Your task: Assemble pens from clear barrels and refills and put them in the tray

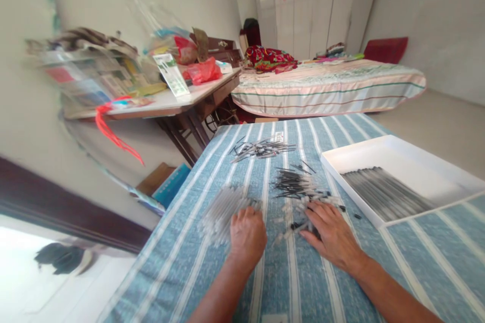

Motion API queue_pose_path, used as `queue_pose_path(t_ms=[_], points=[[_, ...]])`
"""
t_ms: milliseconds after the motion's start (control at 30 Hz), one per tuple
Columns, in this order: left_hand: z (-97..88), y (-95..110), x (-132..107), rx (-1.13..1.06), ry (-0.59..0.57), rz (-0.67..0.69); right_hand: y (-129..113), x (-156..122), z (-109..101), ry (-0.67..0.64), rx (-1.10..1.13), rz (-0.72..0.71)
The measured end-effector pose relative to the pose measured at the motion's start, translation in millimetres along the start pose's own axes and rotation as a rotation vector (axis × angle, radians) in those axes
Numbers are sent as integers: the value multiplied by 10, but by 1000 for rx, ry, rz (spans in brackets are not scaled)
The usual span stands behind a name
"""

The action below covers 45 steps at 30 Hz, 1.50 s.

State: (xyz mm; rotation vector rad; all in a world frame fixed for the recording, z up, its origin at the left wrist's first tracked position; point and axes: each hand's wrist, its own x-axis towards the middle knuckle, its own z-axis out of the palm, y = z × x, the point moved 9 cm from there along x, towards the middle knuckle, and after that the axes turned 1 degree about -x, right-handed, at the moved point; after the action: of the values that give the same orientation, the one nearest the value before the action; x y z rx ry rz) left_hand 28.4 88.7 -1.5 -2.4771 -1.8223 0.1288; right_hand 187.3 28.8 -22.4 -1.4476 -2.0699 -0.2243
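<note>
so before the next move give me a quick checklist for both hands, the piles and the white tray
1. Left hand at the pale, tube-like pieces: ok, at their right edge.
2. Left hand's hold: cannot tell, fingers curled and contents hidden.
3. Right hand at the loose small parts: ok, fingers spread among them.
4. Small parts all together: not ok, one black piece lies apart near the white tray.
5. Dark sticks in the tray lined up: ok, side by side.
6. Far pile lined up: not ok, sticks lie crisscrossed.
</note>
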Motion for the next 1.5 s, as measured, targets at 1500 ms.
queue_pose_path(t_ms=[1500], points=[[261, 328, 147, -1392, -209, -47, 25, 136, -27, -65, 87, 49]])
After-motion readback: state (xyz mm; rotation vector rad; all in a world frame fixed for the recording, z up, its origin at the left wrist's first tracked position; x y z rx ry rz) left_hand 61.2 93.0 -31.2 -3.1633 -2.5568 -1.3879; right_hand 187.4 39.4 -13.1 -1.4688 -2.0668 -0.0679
